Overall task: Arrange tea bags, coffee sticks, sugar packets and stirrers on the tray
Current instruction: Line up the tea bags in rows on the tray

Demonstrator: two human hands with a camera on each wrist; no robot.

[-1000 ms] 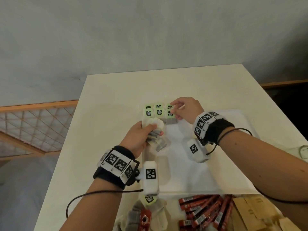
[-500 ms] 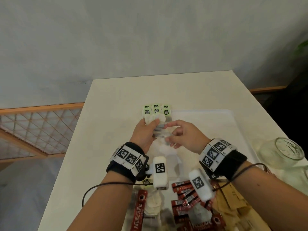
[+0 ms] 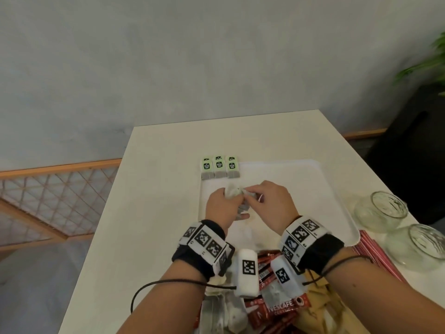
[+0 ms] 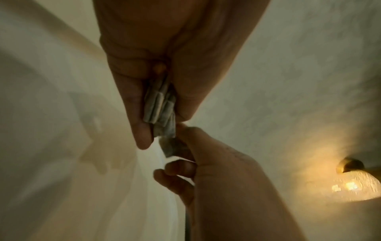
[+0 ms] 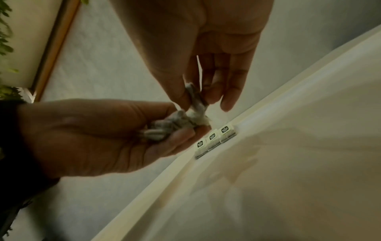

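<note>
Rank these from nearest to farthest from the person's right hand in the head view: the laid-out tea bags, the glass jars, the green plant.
From the right hand:
1. Laid-out tea bags, tray's far-left corner.
2. Glass jars, to the right, off the tray.
3. Green plant, far upper right by the wall.

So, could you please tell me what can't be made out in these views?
- Number of tea bags in the bunch the left hand grips: overlapping, blurred.
- Whether the right hand pinches one bag or more: head view, fingers cover it.
- Coffee sticks: count hidden under wrists, cut off below.
- Tea tag print: too small.
</note>
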